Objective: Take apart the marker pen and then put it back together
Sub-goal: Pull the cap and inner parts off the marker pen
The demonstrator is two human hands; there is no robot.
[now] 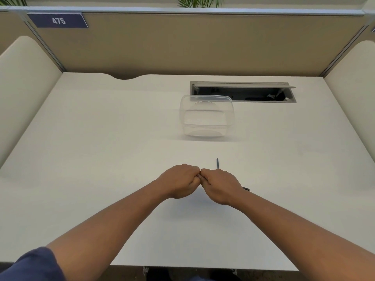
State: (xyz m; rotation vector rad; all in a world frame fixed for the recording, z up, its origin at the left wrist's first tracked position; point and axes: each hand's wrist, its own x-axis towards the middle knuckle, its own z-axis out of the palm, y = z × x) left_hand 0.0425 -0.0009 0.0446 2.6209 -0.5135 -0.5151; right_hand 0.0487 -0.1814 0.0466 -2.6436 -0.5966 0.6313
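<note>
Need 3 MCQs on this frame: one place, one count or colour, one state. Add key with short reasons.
1. Where does the clear plastic container stand relative to the hands?
A. Beyond them, toward the partition
B. Between them and the desk's near edge
C. Under the left forearm

2. What number is on the blue sign?
A. 457
B. 475
C. 745

3. How are the left hand and right hand posed?
A. Both flat on the desk, apart
B. Closed, knuckles meeting at the middle
C. One inside the container

Key: 1 A, it sits farther up the desk, just before the cable hatch. 2 B, the white digits read 475. 3 B, both fists are closed and touch; a thin dark rod pokes out behind the right hand.
</note>
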